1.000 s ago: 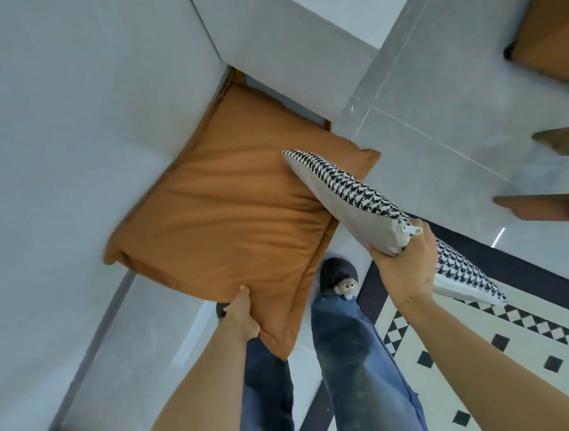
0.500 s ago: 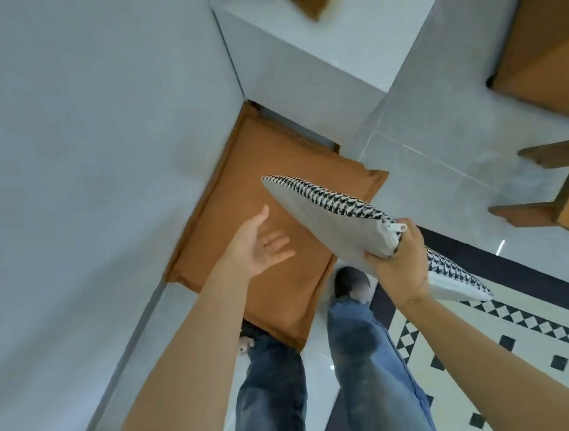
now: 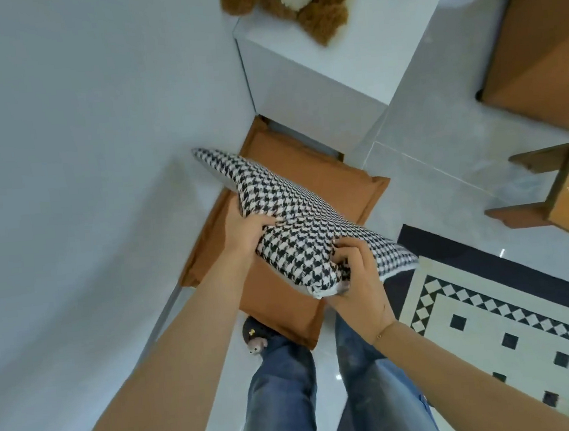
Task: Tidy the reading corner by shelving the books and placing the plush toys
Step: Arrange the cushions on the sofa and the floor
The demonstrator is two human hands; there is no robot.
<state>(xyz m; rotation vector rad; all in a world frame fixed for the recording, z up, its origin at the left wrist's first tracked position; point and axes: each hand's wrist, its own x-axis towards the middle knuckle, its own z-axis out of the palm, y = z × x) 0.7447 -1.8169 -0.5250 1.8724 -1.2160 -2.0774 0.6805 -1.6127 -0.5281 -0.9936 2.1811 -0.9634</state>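
Note:
Both hands hold a black-and-white houndstooth pillow [image 3: 290,215] above an orange floor cushion [image 3: 325,184] that lies in the corner by the wall. My left hand [image 3: 248,228] grips the pillow's left edge, thumb on top. My right hand [image 3: 357,277] grips its near corner with curled fingers. A brown plush teddy bear [image 3: 295,4] sits on top of a white cabinet [image 3: 313,85] at the top of the view; its head is cut off by the frame.
A white wall [image 3: 82,164] fills the left. A black-and-white patterned rug [image 3: 492,327] lies at the right. A wooden stool [image 3: 562,184] and a brown wooden furniture side [image 3: 536,38] stand at the far right. My legs in jeans [image 3: 326,390] stand below the cushion.
My left hand let go of the orange cushion, rose open, and now grips the houndstooth pillow. The pillow turned pattern side up. The view tilted up, showing the teddy bear.

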